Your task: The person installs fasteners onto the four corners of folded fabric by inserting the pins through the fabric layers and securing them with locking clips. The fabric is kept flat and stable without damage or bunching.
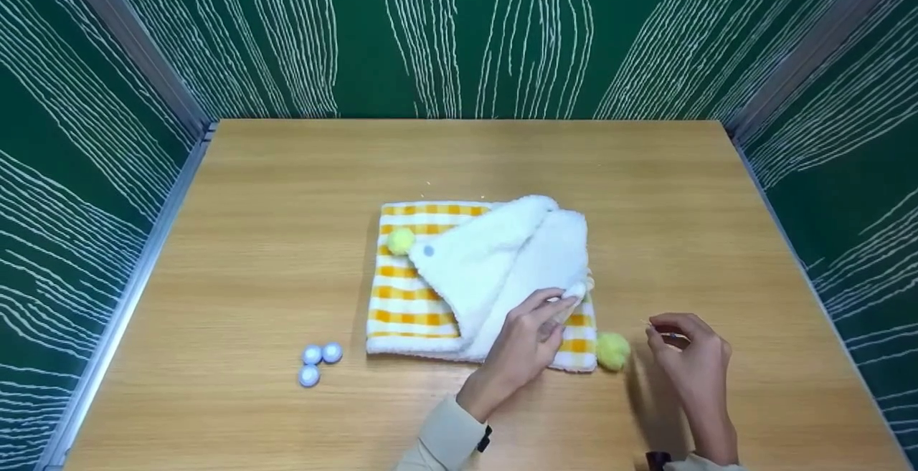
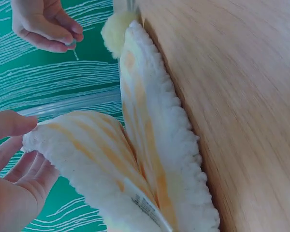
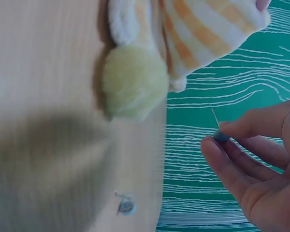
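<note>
A fleecy white cloth [image 1: 473, 270] with a yellow-and-white checked side lies folded, one pointed flap laid over to the left. My left hand [image 1: 527, 338] pinches the edge of its right-hand layer and lifts it, so the checked underside and a printed label [image 2: 146, 209] show. Out to the right, my right hand [image 1: 692, 356] pinches a small blue-headed pin [image 3: 221, 136] between thumb and fingertips, its thin twisted shaft sticking out. Beside that hand is a yellow pompom [image 1: 613, 351] at the cloth's lower right corner.
Another yellow pompom [image 1: 400, 241] ends the folded flap, near a small grey-blue dot [image 1: 429, 251]. Three round pale-blue heads [image 1: 310, 376] stand together left of the cloth. A similar twisted pin [image 3: 127, 207] lies on the wooden table [image 1: 287, 191]. Green patterned panels [image 1: 358, 41] surround it.
</note>
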Demonstrator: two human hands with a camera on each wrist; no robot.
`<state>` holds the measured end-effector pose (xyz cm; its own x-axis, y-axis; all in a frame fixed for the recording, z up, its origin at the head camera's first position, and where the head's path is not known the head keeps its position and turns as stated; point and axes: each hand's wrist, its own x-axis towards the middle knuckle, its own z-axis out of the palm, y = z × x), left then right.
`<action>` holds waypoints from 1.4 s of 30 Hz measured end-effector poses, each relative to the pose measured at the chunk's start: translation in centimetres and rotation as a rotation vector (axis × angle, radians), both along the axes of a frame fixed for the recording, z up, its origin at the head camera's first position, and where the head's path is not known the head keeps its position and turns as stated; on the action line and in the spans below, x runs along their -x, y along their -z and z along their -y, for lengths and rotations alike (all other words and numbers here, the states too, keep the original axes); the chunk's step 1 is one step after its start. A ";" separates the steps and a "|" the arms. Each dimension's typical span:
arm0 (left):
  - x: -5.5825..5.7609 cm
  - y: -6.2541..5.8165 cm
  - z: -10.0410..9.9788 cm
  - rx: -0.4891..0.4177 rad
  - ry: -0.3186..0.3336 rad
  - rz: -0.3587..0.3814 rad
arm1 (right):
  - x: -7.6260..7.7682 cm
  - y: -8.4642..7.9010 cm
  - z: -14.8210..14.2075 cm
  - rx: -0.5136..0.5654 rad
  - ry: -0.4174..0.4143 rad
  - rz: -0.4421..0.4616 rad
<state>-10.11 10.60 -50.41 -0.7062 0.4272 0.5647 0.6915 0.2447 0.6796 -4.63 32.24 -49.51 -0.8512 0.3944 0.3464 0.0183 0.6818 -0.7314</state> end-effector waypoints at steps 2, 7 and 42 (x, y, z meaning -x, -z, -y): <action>0.1 -0.1 0.1 -0.005 -0.008 -0.009 | 0.0 -0.3 0.3 0.012 -0.008 -0.012; 0.4 -0.4 0.3 -0.026 -0.025 -0.031 | 0.1 -1.0 1.1 0.038 -0.037 -0.052; 0.8 -2.0 1.8 -0.066 -0.018 0.008 | 1.4 -3.8 7.2 0.083 -0.309 -0.186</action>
